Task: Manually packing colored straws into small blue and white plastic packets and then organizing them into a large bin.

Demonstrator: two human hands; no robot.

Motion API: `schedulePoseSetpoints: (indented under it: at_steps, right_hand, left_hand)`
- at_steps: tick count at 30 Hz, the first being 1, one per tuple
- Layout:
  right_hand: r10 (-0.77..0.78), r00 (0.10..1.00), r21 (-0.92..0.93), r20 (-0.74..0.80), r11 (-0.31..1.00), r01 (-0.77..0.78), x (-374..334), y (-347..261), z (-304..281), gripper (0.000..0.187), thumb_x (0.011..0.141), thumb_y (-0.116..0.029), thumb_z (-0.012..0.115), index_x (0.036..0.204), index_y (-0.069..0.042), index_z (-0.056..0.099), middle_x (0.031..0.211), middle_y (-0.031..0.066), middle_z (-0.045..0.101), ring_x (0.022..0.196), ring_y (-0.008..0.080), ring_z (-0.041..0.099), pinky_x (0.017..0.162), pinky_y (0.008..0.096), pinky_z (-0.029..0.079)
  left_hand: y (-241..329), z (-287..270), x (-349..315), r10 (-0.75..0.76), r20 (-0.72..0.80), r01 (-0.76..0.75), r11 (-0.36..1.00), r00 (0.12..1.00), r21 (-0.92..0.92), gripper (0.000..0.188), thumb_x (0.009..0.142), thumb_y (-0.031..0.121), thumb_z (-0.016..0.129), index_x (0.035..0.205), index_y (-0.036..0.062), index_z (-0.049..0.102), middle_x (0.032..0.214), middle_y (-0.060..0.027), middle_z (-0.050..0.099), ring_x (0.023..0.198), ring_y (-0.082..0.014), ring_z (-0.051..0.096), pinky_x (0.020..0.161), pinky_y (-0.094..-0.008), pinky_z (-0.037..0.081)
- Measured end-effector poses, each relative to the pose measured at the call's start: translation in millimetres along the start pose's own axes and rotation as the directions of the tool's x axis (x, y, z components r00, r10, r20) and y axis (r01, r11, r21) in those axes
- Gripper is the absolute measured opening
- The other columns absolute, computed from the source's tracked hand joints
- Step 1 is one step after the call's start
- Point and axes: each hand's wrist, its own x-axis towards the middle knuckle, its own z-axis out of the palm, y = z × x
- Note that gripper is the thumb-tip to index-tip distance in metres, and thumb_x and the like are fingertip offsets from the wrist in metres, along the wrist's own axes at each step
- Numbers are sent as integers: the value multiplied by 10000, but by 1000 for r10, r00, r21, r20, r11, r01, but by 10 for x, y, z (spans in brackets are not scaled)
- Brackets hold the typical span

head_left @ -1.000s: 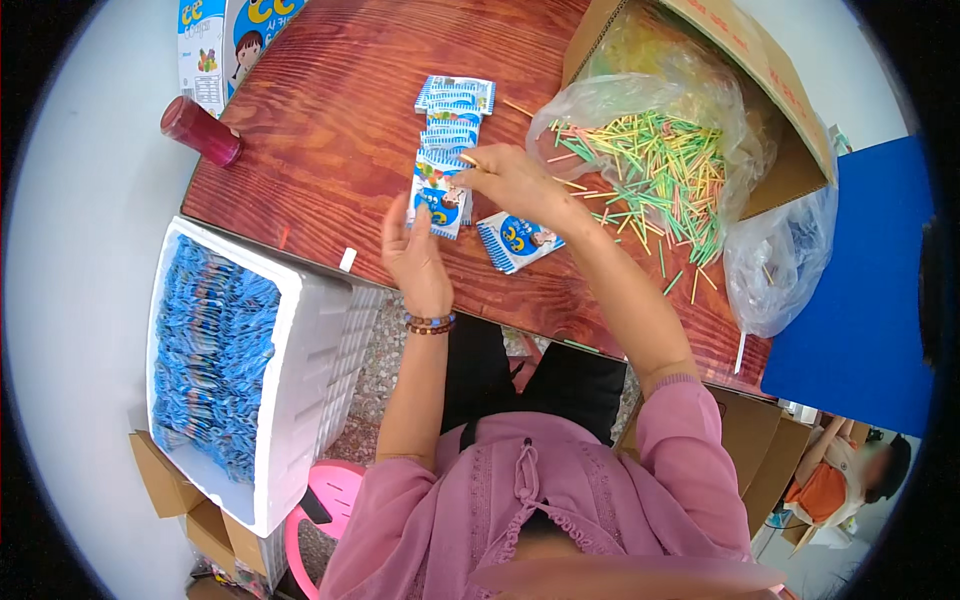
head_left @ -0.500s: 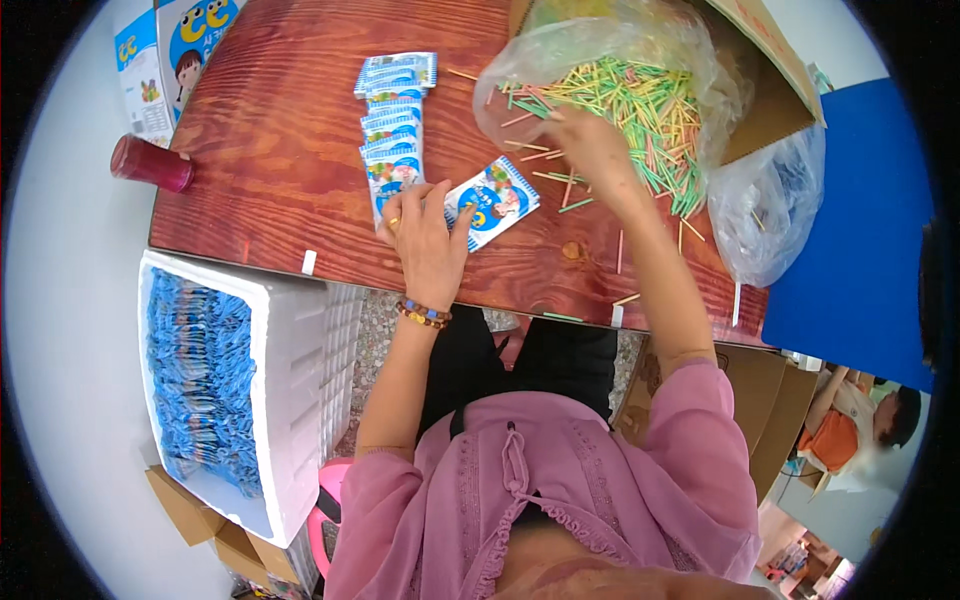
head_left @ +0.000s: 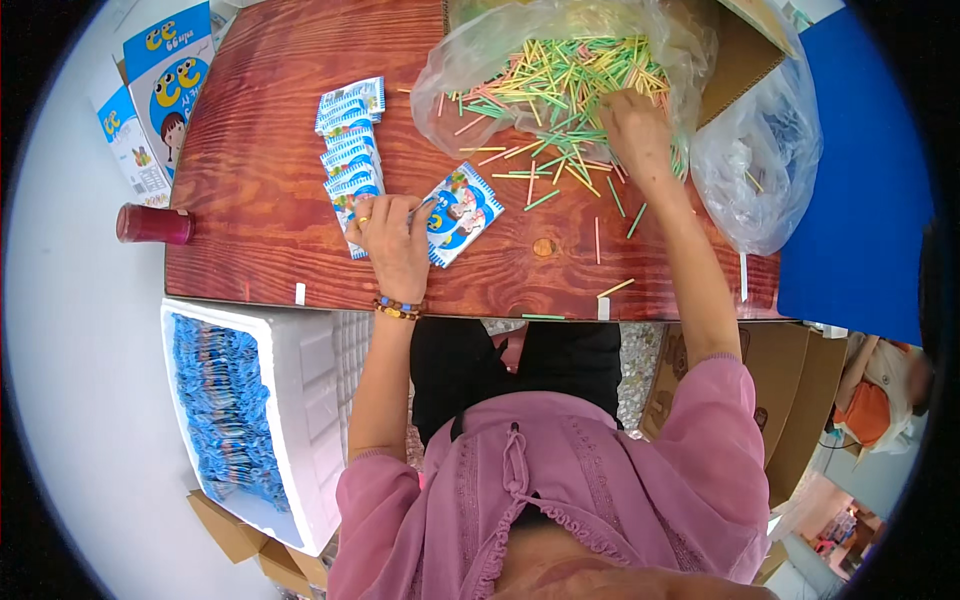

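My left hand (head_left: 392, 240) rests at the near end of an overlapping row of small blue-and-white packets (head_left: 350, 155). Its bent fingers grip the left edge of a separate blue-and-white packet (head_left: 465, 215), which lies slanted on the table. Over the pile of thin coloured sticks (head_left: 570, 85), my right hand (head_left: 635, 130) reaches down with its fingers bent close together. Its fingertips are among the green, yellow and pink sticks, so what they pinch is hidden. The pile spills from a clear plastic bag (head_left: 440, 90) onto the reddish wooden table (head_left: 250, 150).
A red-lidded jar (head_left: 155, 223) lies at the table's left edge, near printed cartons (head_left: 165, 100). Below it, a white foam box (head_left: 300, 400) holds many blue packets. A cardboard box (head_left: 750, 70) and a second clear bag (head_left: 755, 170) stand right. Another person (head_left: 875, 400) is at far right.
My right hand has moved right and deeper into the stick pile, and more sticks lie scattered at its near edge. My left hand stays by the slanted packet. The whole view has shifted slightly.
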Motion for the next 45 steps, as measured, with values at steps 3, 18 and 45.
schedulePoseSetpoints:
  at_steps: [3,18,45]
  right_hand:
    - [-82,980,686,180,725,-65,-56,-763,-203,271,882,-217,631,1085,-38,625,957,112,637,949,237,615,826,372,481]
    - [-88,898,901,432,74,-426,-339,-1348,-192,134,877,-50,653,999,2,673,904,13,665,820,56,599,727,232,487]
    - [-148,986,868,-78,475,140,-460,-1031,-678,393,710,-130,793,1041,-77,589,1311,126,460,1305,342,391,1055,466,341]
  left_hand:
    - [-3,-106,36,32,-34,-32,999,999,8,140,745,146,749,802,121,624,833,-8,586,929,-222,521,837,-391,289]
    - [422,5,29,-407,405,498,149,818,-854,88,873,31,673,939,-27,678,881,-39,675,730,-48,599,625,-181,472]
    - [766,147,-79,-560,471,490,-129,682,-862,142,951,92,593,1006,-20,659,942,-23,660,792,-63,583,694,-234,479]
